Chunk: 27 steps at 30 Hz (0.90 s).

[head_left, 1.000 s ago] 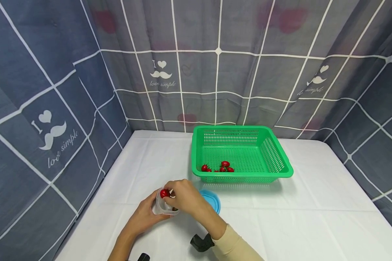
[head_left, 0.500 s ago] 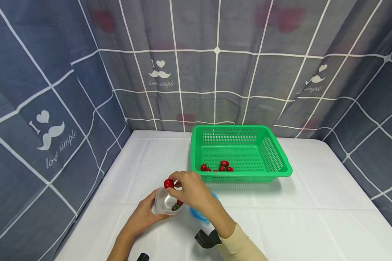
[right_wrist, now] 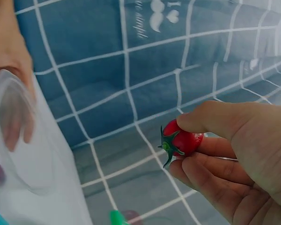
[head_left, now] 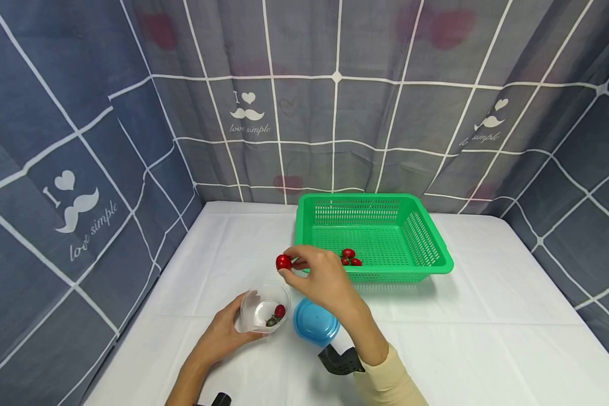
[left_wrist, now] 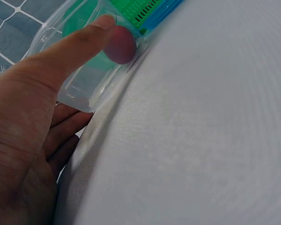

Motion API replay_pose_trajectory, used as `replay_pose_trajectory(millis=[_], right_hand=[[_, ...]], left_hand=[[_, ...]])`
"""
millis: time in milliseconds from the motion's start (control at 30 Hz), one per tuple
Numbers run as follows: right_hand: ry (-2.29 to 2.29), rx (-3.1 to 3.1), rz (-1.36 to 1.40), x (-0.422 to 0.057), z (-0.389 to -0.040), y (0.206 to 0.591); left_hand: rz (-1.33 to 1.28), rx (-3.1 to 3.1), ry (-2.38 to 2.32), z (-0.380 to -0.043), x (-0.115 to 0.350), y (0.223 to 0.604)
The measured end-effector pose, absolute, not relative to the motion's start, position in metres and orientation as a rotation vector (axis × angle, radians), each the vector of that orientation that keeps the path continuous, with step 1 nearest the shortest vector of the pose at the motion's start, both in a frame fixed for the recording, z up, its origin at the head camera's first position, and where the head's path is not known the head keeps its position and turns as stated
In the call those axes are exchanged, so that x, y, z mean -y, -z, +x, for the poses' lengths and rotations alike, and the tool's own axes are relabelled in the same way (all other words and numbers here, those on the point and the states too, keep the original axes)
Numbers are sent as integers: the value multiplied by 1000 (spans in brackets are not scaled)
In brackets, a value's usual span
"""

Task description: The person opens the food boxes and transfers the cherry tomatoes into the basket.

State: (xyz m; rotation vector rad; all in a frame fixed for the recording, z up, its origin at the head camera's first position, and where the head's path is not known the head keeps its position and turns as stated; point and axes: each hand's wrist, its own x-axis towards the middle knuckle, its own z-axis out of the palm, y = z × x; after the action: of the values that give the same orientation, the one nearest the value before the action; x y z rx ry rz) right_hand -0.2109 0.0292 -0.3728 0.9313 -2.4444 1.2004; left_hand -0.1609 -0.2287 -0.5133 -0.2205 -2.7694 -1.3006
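My left hand (head_left: 228,328) grips a clear plastic cup (head_left: 254,310) from its left side, its mouth tipped toward the head camera. A cherry tomato (head_left: 279,311) with a green stem lies inside, low on the right; in the left wrist view, this tomato (left_wrist: 121,45) shows beside my thumb. Above and right of the cup, my right hand (head_left: 325,276) pinches another cherry tomato (head_left: 283,262) between thumb and fingers. Its green leafy top faces outward in the right wrist view, where the held tomato (right_wrist: 182,139) is clear of the cup.
A green perforated basket (head_left: 385,270) stands at the back, with several cherry tomatoes (head_left: 348,253) in its front left part, some hidden by my right hand. The blue round lid (head_left: 314,322) lies right of the cup. Grey checked curtains (head_left: 304,124) enclose the white table (head_left: 487,316).
My right hand has lifted the cherry tomato out of the cup and moved away and to the right with it, uncovering the blue lid. The left hand and cup stay nearly still.
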Motion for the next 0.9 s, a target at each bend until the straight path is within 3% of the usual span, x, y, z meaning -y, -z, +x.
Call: replay_pose_trajectory(millis=[900], right_hand=[[-1265,2430,534,-119,-245,363]], left_hand=[[-241,2743,1288,-161,228,512]])
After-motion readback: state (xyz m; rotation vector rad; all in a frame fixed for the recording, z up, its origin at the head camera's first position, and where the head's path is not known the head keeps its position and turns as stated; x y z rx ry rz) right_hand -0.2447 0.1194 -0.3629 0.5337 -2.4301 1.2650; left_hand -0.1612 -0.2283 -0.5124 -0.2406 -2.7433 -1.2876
